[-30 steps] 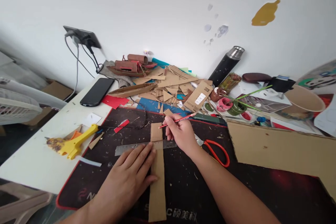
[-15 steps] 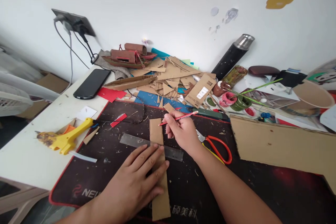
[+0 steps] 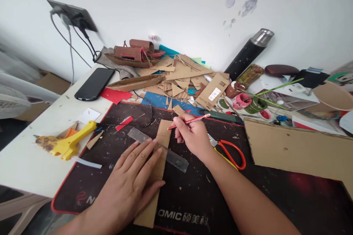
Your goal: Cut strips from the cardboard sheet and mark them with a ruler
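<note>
A narrow cardboard strip lies slanted on the dark mat, with a clear ruler across it. Flat over both, my left hand presses down with its fingers stretched out and the thumb on the strip's right edge. My right hand holds a red pencil in a pinch, its tip by the right edge of the strip's upper end. Scissors with red and yellow handles lie to the right of my right hand, partly behind the wrist.
A yellow glue gun and a phone are at left. Behind the mat are cardboard scraps, a brown model boat, paint jars and a black thermos. A large cardboard sheet lies at right.
The cardboard strip has turned, its lower end swinging left. The ruler has tilted more steeply with it. My left hand has shifted left; my right hand still holds the pencil near the strip's top.
</note>
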The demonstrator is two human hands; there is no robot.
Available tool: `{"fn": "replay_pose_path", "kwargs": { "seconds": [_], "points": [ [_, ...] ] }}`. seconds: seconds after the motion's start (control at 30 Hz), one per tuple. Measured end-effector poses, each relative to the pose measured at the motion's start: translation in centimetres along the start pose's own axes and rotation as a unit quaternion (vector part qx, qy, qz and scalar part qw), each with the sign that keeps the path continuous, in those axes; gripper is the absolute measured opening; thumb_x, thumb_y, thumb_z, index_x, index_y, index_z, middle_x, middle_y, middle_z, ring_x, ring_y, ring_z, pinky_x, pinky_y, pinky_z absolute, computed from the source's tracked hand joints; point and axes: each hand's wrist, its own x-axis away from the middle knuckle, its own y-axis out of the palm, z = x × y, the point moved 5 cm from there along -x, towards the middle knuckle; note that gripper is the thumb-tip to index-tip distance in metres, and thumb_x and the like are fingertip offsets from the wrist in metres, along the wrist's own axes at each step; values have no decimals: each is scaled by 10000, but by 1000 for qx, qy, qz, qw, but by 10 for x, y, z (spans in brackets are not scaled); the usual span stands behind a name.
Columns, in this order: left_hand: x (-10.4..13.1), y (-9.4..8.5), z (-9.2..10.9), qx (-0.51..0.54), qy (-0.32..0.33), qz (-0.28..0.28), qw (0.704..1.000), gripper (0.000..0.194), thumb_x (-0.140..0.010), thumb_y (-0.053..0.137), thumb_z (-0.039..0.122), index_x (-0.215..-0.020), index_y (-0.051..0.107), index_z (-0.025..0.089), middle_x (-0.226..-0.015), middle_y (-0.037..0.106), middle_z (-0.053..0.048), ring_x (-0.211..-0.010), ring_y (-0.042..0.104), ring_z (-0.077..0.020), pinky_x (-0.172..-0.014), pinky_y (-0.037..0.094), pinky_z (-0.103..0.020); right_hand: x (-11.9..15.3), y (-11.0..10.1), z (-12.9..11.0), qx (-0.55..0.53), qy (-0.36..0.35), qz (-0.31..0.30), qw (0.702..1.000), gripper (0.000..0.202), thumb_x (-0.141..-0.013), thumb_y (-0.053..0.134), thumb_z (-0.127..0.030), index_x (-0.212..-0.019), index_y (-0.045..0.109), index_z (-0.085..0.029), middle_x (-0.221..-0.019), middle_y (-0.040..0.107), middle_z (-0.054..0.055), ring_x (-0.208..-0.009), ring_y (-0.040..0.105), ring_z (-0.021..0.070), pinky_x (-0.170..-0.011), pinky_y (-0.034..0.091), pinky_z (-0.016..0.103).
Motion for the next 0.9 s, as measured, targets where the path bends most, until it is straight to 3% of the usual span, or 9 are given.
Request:
{"fn": "replay_pose_path", "kwargs": {
  "seconds": [0.2,0.33,0.63,0.9],
  "points": [
    [-8,7,3,-14,3,-24,1000,532,-1085,575,464,-1484,630,116,-1484,705,-144,-1377,624,-326,-1301,268,-499,0,0,0,-4,1,-3,1000,424,-1046,623,-579,-870,695,-200,-613,643,-32,-467,600,101,-464,465,199],
    [-16,9,10,-13,-21,-17,1000,593,-1102,501,551,-1477,638,113,-1508,690,-154,-1390,613,-328,-1268,310,-496,0,0,0,-5,0,-3,1000,406,-1056,622,-555,-868,691,-201,-607,638,-37,-467,598,99,-468,460,198],
    [-18,13,17,-12,-51,-18,998,471,-1076,542,342,-1475,623,105,-1434,691,-177,-1306,610,-351,-1143,425,-501,0,0,1,6,14,-12,1000,429,-1060,595,-591,-888,692,-210,-629,644,-28,-499,619,112,-499,489,216],
    [-15,14,17,-17,-31,-29,999,490,-1066,558,329,-1482,600,72,-1422,672,-190,-1307,580,-365,-1146,415,-499,1,0,-2,13,16,-17,1000,450,-1061,586,-604,-891,704,-204,-633,640,-24,-503,616,112,-505,497,219]
  ]
}}
